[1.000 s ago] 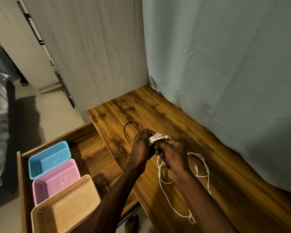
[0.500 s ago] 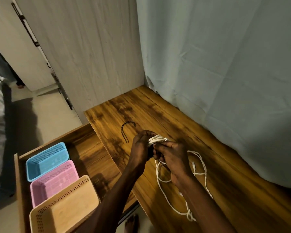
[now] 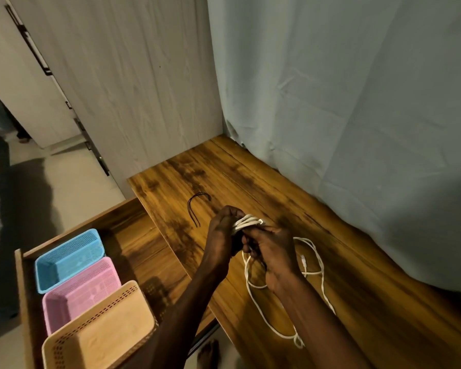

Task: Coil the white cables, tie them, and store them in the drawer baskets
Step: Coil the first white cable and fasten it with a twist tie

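Coiling: left hand [image 3: 224, 230] clamps white cable [image 3: 246, 222] loops, right hand [image 3: 272, 251] pinches the strand; slack on the bench [image 3: 357, 275] may tangle, loosening the coil.

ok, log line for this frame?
stage: coiling | left hand: grips coil | right hand: feeds cable | tie: on desk, unused | baskets: empty
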